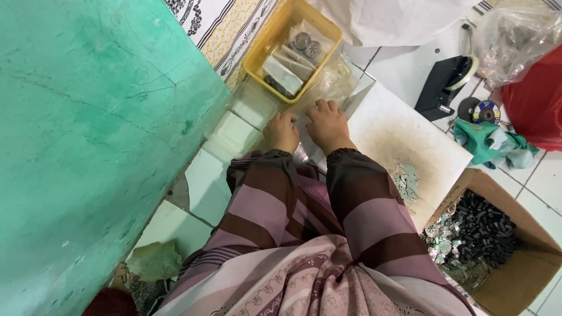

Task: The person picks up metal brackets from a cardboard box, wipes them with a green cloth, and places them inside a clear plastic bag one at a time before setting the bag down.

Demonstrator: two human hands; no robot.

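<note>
Soft, even daylight falls on my work — no hard shadows, only faint shade under my sleeves. The white floor tiles (404, 64) near the top run bright, almost washed out. The clear plastic bag (512, 35) shows mild glare. Edges bend slightly — wide lens — and focus stays fairly sharp.

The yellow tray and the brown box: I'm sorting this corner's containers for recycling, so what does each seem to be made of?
The yellow tray looks like moulded plastic: smooth, glossy, even walls with a rolled rim. The brown box looks like matte corrugated cardboard, with folded flaps and raw edges. The clear bag under both hands, left and right, seems to be thin plastic film, wrinkled and see-through.
</note>
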